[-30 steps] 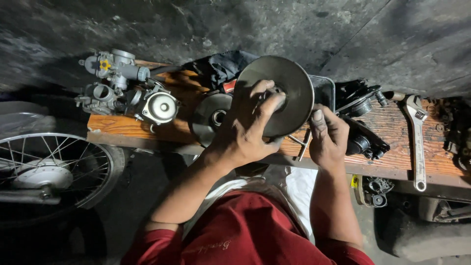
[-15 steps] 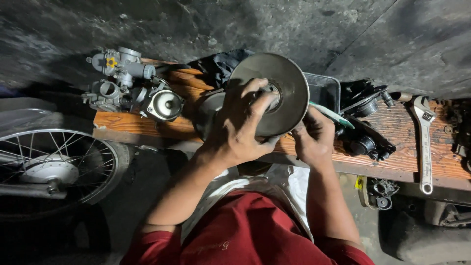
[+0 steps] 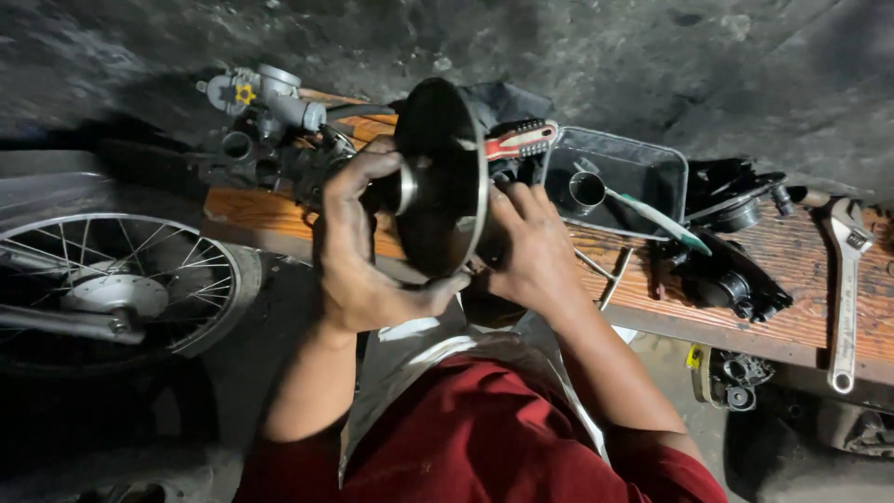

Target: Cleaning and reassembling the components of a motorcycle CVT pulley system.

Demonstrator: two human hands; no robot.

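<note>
The dark round metal pulley disc [image 3: 438,177] hides my right hand's [image 3: 535,247] fingertips. The spoked motorcycle wheel [image 3: 112,289] is cut off at the left edge.

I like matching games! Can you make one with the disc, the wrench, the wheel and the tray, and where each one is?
Things:
1. disc
2. wrench
3. wheel
4. tray

Places:
A. far right on the bench
B. lower left, beside the bench
C. held on edge between the left hand and right hand
D. on the bench, just right of the hands

Pairs: 1-C, 2-A, 3-B, 4-D
</note>
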